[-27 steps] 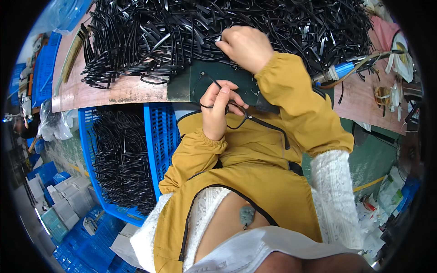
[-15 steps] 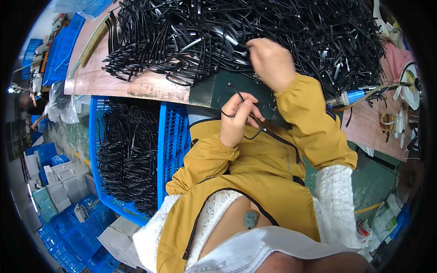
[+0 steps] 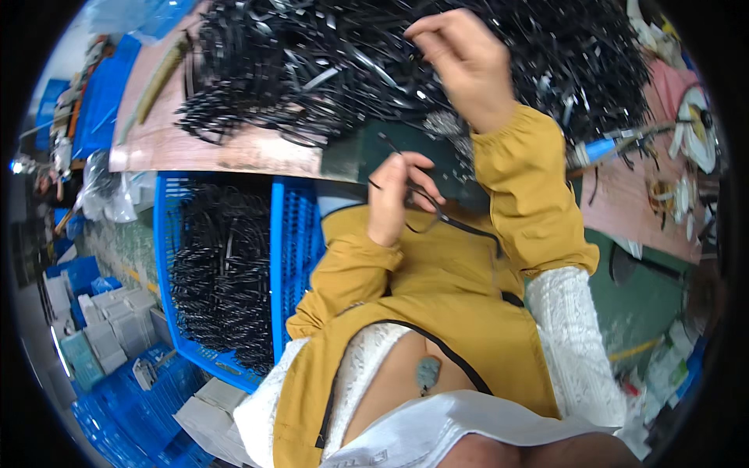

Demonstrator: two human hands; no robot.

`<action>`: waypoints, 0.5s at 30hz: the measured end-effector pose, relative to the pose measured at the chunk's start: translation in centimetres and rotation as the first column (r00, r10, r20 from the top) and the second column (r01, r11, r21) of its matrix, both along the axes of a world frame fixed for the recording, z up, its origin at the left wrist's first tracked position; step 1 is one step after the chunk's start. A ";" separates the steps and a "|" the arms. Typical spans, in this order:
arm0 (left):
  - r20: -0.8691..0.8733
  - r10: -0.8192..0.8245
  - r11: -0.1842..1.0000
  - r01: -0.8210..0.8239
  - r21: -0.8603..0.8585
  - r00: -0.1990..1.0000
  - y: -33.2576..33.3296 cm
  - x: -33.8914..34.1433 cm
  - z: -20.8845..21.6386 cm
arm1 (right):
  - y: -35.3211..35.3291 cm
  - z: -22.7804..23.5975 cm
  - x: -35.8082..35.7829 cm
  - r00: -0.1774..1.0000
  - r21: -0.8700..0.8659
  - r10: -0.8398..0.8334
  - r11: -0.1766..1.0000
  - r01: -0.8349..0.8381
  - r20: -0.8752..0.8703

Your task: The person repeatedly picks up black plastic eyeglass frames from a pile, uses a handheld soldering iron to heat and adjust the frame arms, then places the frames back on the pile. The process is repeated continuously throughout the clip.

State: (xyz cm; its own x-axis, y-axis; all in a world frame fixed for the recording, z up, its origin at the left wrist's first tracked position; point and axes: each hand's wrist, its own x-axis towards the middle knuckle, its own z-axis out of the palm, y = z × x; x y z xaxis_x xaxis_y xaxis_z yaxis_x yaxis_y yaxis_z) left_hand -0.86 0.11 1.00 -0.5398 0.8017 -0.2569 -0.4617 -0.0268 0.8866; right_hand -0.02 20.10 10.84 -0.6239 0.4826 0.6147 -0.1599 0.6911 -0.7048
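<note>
My left hand (image 3: 394,195) is closed around a thin black eyeglass frame (image 3: 425,228), just in front of the table's near edge. One slim end of the frame sticks up past the fingers. My right hand (image 3: 466,72) is over the big pile of black eyeglass parts (image 3: 312,54), fingers stretched forward and slightly apart, with nothing visible in them. Between the hands, on a dark green mat (image 3: 382,148), small shiny metal bits (image 3: 442,123) lie in a heap. Motion blurs the pile and the fingertips.
A blue crate (image 3: 278,265) full of stacked black eyeglass frames (image 3: 222,273) stands left of my lap. A long brush (image 3: 162,82) lies at the table's left. A blue-and-silver tool (image 3: 597,150) lies at right. White boxes (image 3: 117,327) and blue crates (image 3: 133,405) fill the lower left.
My right hand has moved up and away from the near part of the pile, baring the shiny heap. My left hand has shifted slightly left, still holding the eyeglass frame.
</note>
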 end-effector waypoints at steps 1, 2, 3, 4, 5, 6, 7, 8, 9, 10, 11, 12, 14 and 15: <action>0.034 -0.021 0.999 0.022 -0.031 0.999 -0.1 -0.1 0.4 | 0.0 0.5 3.1 0.989 -0.048 -0.012 0.999 0.005 -0.147; 0.101 -0.075 0.997 0.078 -0.027 0.992 -0.2 -0.3 0.7 | -0.9 0.5 6.7 0.976 -0.127 -0.045 0.992 0.018 -0.212; 0.193 -0.132 0.989 0.143 -0.043 0.972 -0.3 -0.3 1.0 | -2.2 -0.1 10.1 0.963 -0.143 -0.105 0.987 0.070 -0.249; 0.277 -0.182 0.968 0.221 -0.118 0.943 -0.2 0.0 1.3 | -3.0 -0.9 13.1 0.959 -0.168 -0.175 0.976 0.139 -0.221; 0.405 -0.247 0.921 0.343 -0.184 0.880 -0.1 0.6 1.4 | -3.8 -2.4 15.4 0.974 -0.087 -0.156 0.986 0.143 -0.162; 0.455 -0.376 0.853 0.494 -0.171 0.807 0.0 1.4 1.6 | -4.4 -4.2 16.8 0.980 0.070 -0.199 0.978 0.198 0.019; 0.525 -0.477 0.799 0.597 -0.075 0.705 0.4 2.4 1.5 | -4.8 -6.2 17.6 0.967 0.026 -0.151 0.989 0.149 0.203; 0.602 -0.521 0.731 0.681 -0.051 0.605 0.9 3.5 1.4 | -5.0 -7.7 18.3 0.941 -0.007 -0.082 0.996 0.089 0.328; 0.643 -0.509 0.714 0.698 -0.057 0.573 1.2 4.7 1.3 | -5.2 -8.9 18.9 0.955 -0.203 -0.064 0.971 0.126 0.290; 0.609 -0.490 0.744 0.663 -0.080 0.624 1.4 5.1 1.2 | -5.3 -9.8 19.2 0.972 -0.384 -0.050 0.913 0.137 0.229; 0.587 -0.483 0.760 0.645 -0.087 0.649 1.7 5.6 1.0 | -5.3 -10.6 19.2 0.985 -0.554 -0.045 0.822 0.131 0.166; 0.572 -0.466 0.765 0.632 -0.124 0.675 1.7 5.9 1.0 | -5.2 -11.0 19.2 0.989 -0.603 -0.016 0.791 0.103 0.148; 0.579 -0.429 0.799 0.590 -0.115 0.693 1.7 6.1 0.9 | -4.9 -11.1 19.1 0.985 -0.587 0.058 0.808 0.050 0.163; 0.578 -0.416 0.804 0.581 -0.127 0.702 1.6 6.0 0.9 | -4.9 -11.0 19.1 0.988 -0.628 0.071 0.777 0.033 0.140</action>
State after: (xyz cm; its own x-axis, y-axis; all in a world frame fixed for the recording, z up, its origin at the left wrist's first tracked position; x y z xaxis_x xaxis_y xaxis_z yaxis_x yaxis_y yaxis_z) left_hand 5.12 1.74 1.86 0.1922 0.7604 -0.6203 -0.7050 0.5467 0.4518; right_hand 19.08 15.18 -0.14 -0.6945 0.7150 0.0804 -0.0272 0.0855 -0.9960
